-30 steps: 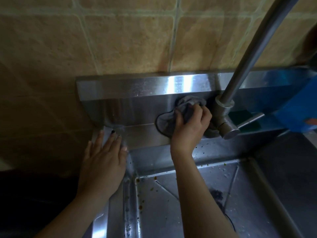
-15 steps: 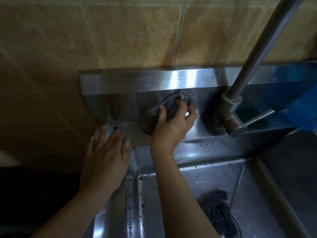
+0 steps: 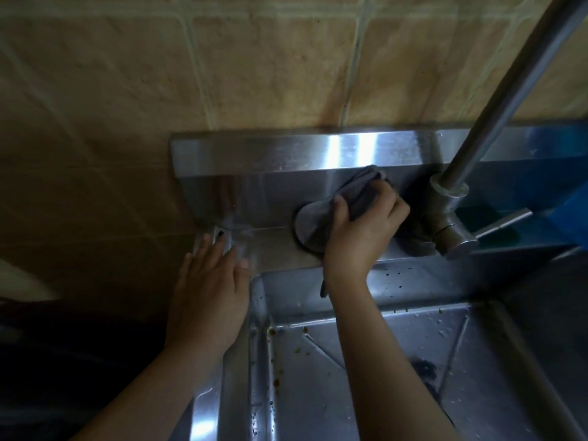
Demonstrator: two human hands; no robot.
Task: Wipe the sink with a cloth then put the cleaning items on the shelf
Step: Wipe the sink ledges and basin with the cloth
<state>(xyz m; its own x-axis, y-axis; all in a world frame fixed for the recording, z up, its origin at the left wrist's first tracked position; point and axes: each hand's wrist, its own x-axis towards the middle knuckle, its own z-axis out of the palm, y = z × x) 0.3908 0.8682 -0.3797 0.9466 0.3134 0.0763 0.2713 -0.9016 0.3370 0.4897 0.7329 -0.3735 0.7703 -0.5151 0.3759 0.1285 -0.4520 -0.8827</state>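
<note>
Grey cloth (image 3: 331, 218) judged soft, light, floppy, maybe damp; best grabbed in bunch at middle, so no loose end is dragged. Cloth seen dark grey, crumpled, one round flap spread flat. Cloth pressed on back ledge of steel sink (image 3: 318, 393), at 12 o'clock of basin, faucet (image 3: 445, 214) just beside at 3 o'clock. Cloth gripped by right hand (image 3: 362, 230), fingers curled over. Left hand (image 3: 210, 288) laid flat, fingers straight, on sink corner at 8 o'clock of cloth.

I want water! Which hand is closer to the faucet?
Right. The right hand, gripping the grey cloth, is just left of the faucet; the left hand rests flat on the sink rim, farther left.
</note>
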